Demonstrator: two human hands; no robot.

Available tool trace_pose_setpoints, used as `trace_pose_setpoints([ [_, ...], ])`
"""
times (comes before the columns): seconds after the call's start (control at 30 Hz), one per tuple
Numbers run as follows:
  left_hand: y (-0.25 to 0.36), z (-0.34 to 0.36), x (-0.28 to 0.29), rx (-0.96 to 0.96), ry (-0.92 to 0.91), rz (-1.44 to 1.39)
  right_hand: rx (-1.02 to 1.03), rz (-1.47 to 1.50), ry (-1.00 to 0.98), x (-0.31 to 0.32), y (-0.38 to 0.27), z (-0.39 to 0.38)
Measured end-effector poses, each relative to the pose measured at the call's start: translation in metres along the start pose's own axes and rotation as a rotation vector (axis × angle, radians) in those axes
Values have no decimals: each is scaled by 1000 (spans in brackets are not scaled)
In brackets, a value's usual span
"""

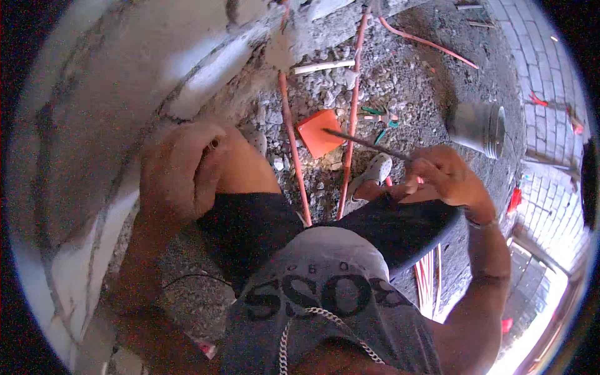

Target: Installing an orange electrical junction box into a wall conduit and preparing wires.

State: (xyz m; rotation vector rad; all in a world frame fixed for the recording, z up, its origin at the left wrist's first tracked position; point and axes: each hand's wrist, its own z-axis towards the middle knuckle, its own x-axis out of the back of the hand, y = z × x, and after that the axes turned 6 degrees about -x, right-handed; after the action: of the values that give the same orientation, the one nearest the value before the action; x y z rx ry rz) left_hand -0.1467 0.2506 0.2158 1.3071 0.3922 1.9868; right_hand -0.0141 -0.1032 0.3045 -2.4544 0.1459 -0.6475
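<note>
My left hand (181, 165) is raised beside my left knee near the grey wall, its fingers curled round something small with a dark ringed opening, too small to make out. My right hand (440, 175) grips one end of a long, thin dark metal rod (365, 142), whose tip crosses over an orange square box (315, 137) on the rubble. Just beyond the rod lies a green-handled tool (384, 119), perhaps pliers. Two pink conduits (294, 150) run along the ground between my legs.
A rough plastered wall (87, 137) rises at left. A grey bucket (475, 125) lies on its side at right, near brickwork (512, 31). More pink pipe (431, 44) and a pale strip (325, 65) lie on the rubble ahead; a bundle of thin rods (425, 278) is behind my right leg.
</note>
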Motion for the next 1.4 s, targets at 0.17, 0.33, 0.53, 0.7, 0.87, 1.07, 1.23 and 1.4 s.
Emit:
trace_pose_setpoints([
  [0.17, 23, 29, 19, -85, 60, 68, 231, 164, 105, -40, -2, 24],
  [0.33, 71, 69, 20, 470, 263, -837, 415, 690, 32, -51, -17, 28],
  [0.53, 89, 101, -35, 500, 193, -1216, 400, 749, 78, -54, -11, 37],
  [0.7, 86, 106, -78, 443, 94, -1100, 366, 369, 234, -52, 9, 31],
  [0.87, 82, 100, -109, 182, -21, -816, 496, 437, 334, -45, 18, 29],
  [1.07, 80, 100, -123, -110, 61, -442, 815, 1360, 431, -24, 28, 14],
  [1.23, 84, 101, -130, -159, 28, -479, 635, 877, 602, -27, 29, 1],
  [1.4, 92, 99, -130, -111, -3, -395, 578, 611, 778, -35, 23, 5],
])
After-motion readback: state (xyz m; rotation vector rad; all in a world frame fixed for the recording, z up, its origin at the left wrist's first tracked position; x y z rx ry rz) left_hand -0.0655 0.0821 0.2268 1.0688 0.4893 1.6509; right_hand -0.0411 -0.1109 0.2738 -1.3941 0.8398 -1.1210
